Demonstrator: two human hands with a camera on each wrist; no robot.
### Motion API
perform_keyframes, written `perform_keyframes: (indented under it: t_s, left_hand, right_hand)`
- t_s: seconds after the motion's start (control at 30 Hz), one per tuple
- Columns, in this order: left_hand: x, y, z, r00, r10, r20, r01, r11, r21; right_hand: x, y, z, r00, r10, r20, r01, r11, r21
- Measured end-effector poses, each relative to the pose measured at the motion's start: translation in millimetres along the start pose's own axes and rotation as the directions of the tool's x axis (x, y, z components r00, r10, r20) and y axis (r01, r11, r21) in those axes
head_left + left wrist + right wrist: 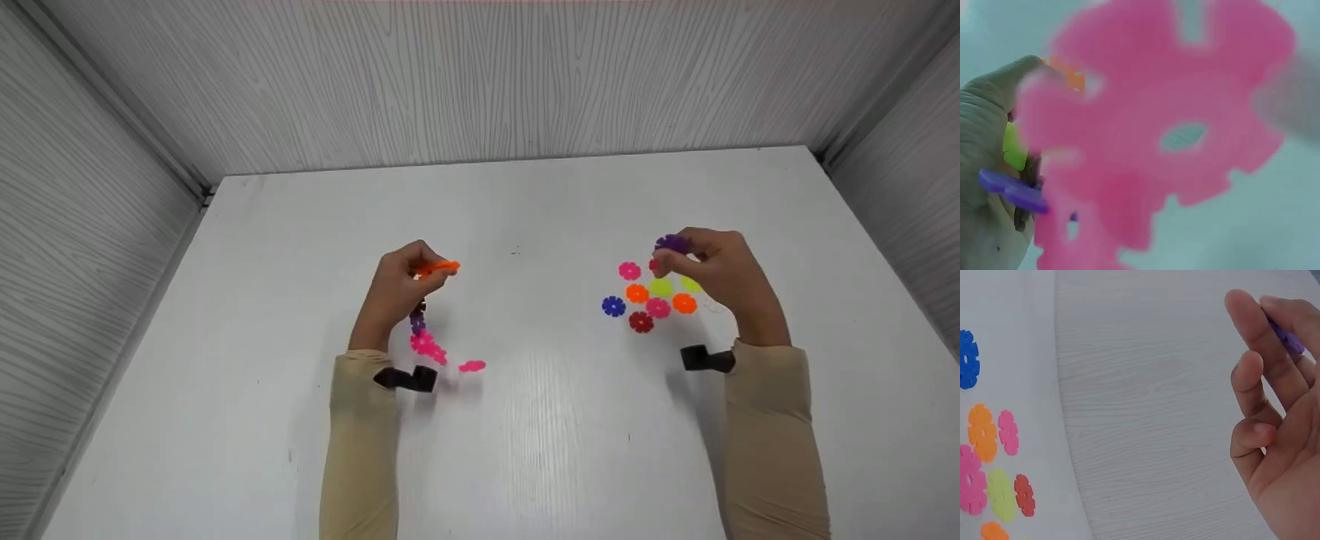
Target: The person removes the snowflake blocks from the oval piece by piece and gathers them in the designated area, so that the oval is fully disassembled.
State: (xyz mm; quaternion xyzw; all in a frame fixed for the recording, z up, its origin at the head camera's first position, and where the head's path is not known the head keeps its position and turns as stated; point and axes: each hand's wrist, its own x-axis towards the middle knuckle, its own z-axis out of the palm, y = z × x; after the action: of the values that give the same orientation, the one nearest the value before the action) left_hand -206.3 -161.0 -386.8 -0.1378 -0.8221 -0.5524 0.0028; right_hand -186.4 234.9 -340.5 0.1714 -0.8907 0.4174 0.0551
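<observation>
L hand (397, 289): fingers pinched orange disc (440, 267), w/ disc chain (422, 342) hanging below; R hand (720, 270): fingers pinched purple disc (670, 243) nr loose discs (658, 308) on worktop (540, 442); step in hand prob. was chain-building, next move apparently calling for purple disc brought across to orange.

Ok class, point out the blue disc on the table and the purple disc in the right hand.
Blue disc (610, 307), head view: near the middle of its face.
Purple disc (670, 242), head view: middle of its visible part.
</observation>
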Motion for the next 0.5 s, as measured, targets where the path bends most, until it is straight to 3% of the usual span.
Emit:
perform_keyframes:
  t_s: [0.3, 0.5]
  left_hand:
    - [3.6, 1.6, 15.6, 0.996, -0.015, 0.093, 0.007, 0.997, 0.08]
    - [2.9, 5.0, 18.6, 0.993, 0.014, 0.119, -0.025, 0.995, 0.092]
  right_hand:
    - [4.2, 5.1, 6.6, 0.99, 0.136, 0.049, -0.135, 0.99, -0.028]
    - [3.1, 6.4, 6.5, 0.989, 0.13, 0.074, -0.129, 0.992, -0.013]
